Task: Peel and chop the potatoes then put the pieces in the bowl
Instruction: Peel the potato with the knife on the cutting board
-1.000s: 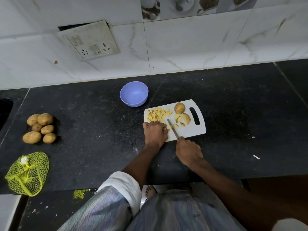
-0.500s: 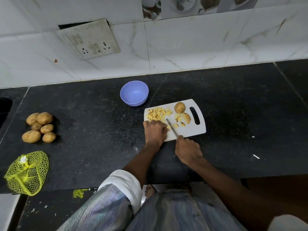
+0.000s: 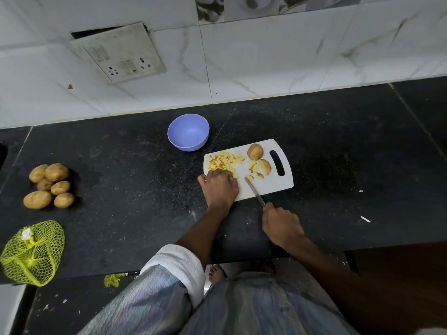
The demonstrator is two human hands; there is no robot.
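A white cutting board point(image 3: 278, 184) lies on the black counter. On it are a pile of chopped yellow potato pieces point(image 3: 223, 160), a whole unpeeled potato point(image 3: 255, 151), and a few cut chunks with skin point(image 3: 263, 166). My left hand point(image 3: 220, 187) rests on the board's near left corner, its fingers curled over a potato piece point(image 3: 227, 172) at the edge of the pile. My right hand point(image 3: 281, 226) grips the handle of a knife point(image 3: 252, 191), whose blade lies over the board and points up-left. The purple bowl point(image 3: 188, 132) stands empty behind the board.
Several whole potatoes point(image 3: 49, 186) lie in a heap at the counter's left. A yellow net bag point(image 3: 31, 252) sits at the near left edge. A switch panel point(image 3: 118, 53) hangs loose on the tiled wall. Small white scraps point(image 3: 365, 219) lie on the counter's right.
My right hand has drawn the knife back and to the right, away from my left hand. My left hand has edged up toward the pile of pieces.
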